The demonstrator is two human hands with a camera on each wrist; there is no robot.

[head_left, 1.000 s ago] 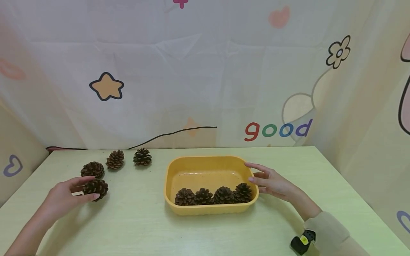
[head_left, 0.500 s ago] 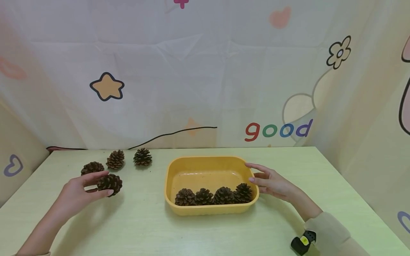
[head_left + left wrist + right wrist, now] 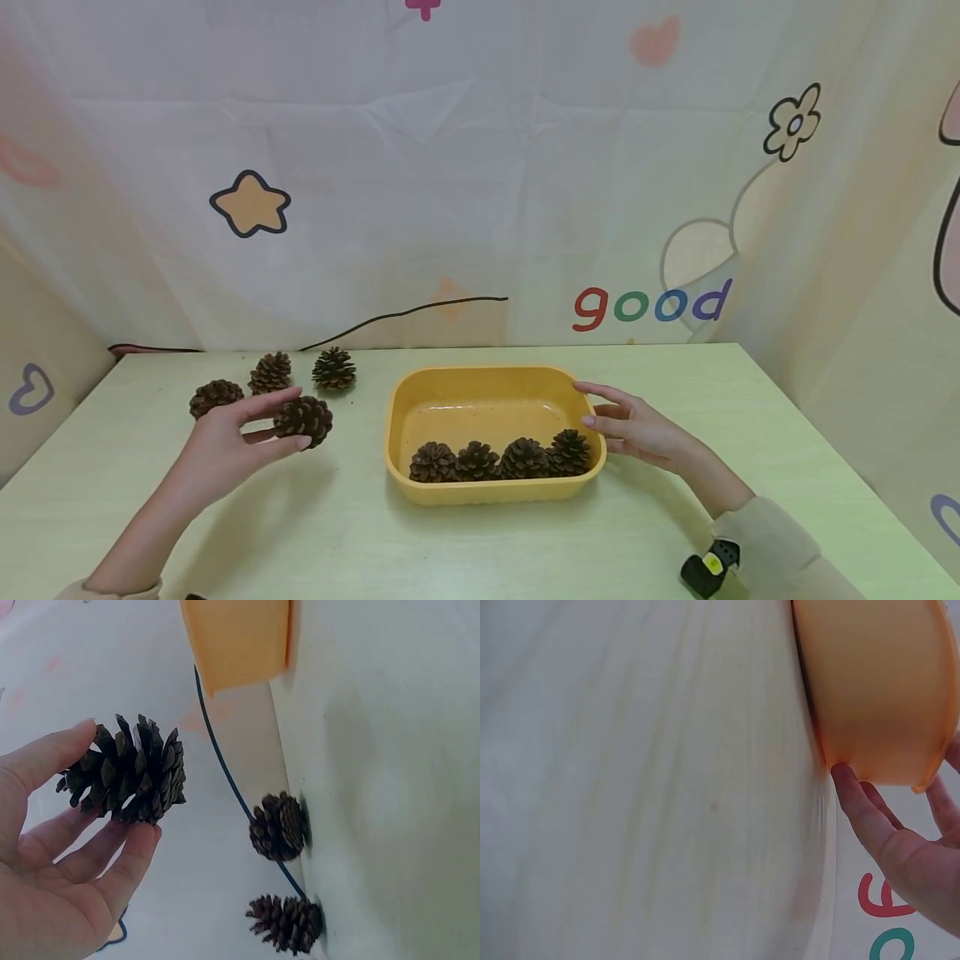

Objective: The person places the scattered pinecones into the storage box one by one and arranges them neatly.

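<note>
My left hand [image 3: 228,442] grips a brown pinecone [image 3: 303,422] between thumb and fingers, above the table. In the left wrist view the held pinecone [image 3: 135,772] shows its scales spread, with fingertips around its base. Three other pinecones stand at the back left: one beside the hand [image 3: 216,398], a second pinecone [image 3: 271,372] partly behind the fingers, and a third pinecone [image 3: 333,369] farther right. My right hand [image 3: 637,429] holds the right end of a yellow plastic tub [image 3: 487,493], fingertips at its rim and lower wall. Several pinecones [image 3: 477,461] sit in a row along its near inner side.
The pale table [image 3: 315,542] ends at a printed cloth backdrop [image 3: 450,183], which also rises at both sides. A black device [image 3: 708,568] sits at the right sleeve.
My left hand has carried the pinecone to the right and slightly farther back, toward the tub. The right hand, the tub and the other pinecones have stayed put.
</note>
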